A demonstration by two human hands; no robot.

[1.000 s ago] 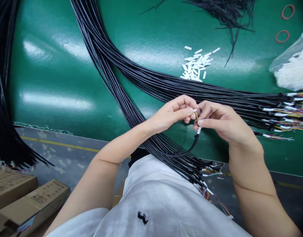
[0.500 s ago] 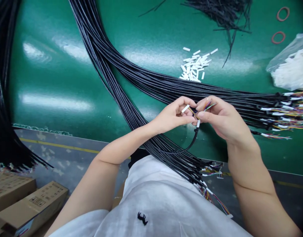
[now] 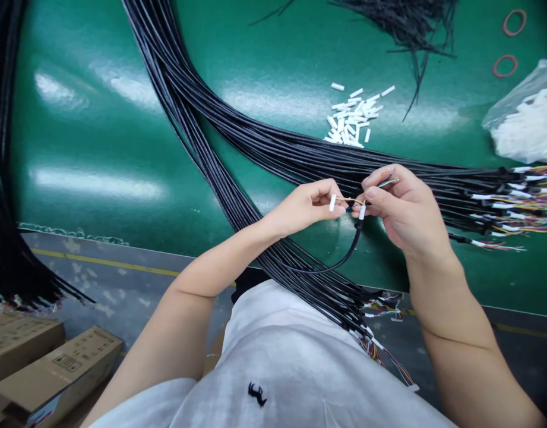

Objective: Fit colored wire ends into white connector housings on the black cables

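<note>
Between my two hands is the stripped end of one black cable [image 3: 354, 245], which curves up from the near bundle. A white sleeve [image 3: 361, 212] sits where its thin coloured wires come out. My left hand [image 3: 315, 202] is closed in a pinch on some of these wires, with a small white connector [image 3: 332, 203] sticking out beside the fingers. My right hand [image 3: 400, 205] is closed on the other wires [image 3: 386, 179], whose purple and green ends point up past the fingertips. Something small and dark shows between the hands, too little to name.
Long black cable bundles [image 3: 237, 128] cross the green table [image 3: 90, 137]. Behind them lie loose white tubes [image 3: 351, 119], black strips [image 3: 402, 24], two reddish rings [image 3: 505, 66] and a plastic bag [image 3: 529, 119] of white pieces. Cardboard boxes [image 3: 63, 368] stand on the floor at left.
My hands have drawn slightly apart. The white connector has moved a little left and down and now stands nearly upright, and the wires between the hands look straighter.
</note>
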